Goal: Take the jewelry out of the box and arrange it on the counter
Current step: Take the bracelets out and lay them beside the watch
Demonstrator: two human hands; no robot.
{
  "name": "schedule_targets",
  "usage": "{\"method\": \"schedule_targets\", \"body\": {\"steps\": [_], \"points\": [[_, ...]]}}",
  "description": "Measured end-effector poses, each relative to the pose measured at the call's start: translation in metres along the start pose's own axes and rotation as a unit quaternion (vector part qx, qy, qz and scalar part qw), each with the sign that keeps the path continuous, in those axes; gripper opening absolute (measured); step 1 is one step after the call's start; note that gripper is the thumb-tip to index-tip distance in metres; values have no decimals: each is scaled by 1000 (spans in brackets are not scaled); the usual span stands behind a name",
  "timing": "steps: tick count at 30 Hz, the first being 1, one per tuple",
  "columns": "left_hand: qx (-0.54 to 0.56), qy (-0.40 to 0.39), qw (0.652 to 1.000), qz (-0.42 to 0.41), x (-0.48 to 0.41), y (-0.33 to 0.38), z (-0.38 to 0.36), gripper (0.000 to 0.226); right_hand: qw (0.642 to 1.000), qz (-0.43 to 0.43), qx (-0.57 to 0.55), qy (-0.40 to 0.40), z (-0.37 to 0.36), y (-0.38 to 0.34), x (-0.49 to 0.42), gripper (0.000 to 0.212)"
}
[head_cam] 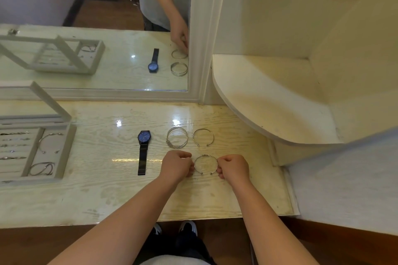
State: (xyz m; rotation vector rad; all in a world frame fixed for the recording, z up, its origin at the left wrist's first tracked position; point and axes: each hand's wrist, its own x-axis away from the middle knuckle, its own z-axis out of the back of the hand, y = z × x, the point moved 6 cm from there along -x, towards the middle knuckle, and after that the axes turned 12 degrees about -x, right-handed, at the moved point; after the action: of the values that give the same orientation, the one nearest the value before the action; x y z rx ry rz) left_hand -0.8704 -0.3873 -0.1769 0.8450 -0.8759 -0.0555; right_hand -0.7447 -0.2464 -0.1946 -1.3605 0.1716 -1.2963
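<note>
Both hands are curled on one open cuff that lies flat on the desk, near its front edge. The left hand pinches the cuff's left side and the right hand pinches its right side. The cuff's two ball ends point toward the person.

Just behind it lies a second cuff, also with its gap toward the person. A stack of bangles lies just left of that one. Further left, a blue-faced watch lies stretched out with its dark strap running toward the person.

The box stands open at the desk's left end, well apart from the hands. It holds another cuff, some bangles and rows of small pieces. A mirror behind the desk reflects the watch and bangles.
</note>
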Motion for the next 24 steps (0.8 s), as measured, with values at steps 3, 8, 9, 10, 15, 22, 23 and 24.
{"method": "schedule_targets", "body": {"steps": [3, 8, 9, 10, 15, 22, 23, 24], "points": [[-4, -5, 1000, -2, 1, 1, -1, 23, 1000, 5, 6, -1, 0, 0, 1, 22], [-2, -10, 1000, -7, 3, 3, 5, 19, 1000, 4, 3, 2, 2, -2, 1, 23], [9, -10, 1000, -11, 4, 4, 8, 16, 1000, 7, -2, 4, 2, -3, 1, 24], [25, -8, 1000, -15, 4, 5, 12, 15, 1000, 13, -9, 5, 1, -5, 2, 24], [113, 31, 993, -26, 7, 5, 54, 19, 996, 40, -73, 31, -8, -29, 9, 24], [181, 120, 976, -27, 14, -11, 134, 22, 985, 66, -151, -50, -70, -79, 41, 16], [184, 130, 974, -29, 15, -15, 147, 22, 984, 68, -149, -69, -83, -85, 47, 16], [189, 139, 972, -31, 15, -18, 158, 22, 983, 68, -144, -86, -97, -90, 53, 16]]}}
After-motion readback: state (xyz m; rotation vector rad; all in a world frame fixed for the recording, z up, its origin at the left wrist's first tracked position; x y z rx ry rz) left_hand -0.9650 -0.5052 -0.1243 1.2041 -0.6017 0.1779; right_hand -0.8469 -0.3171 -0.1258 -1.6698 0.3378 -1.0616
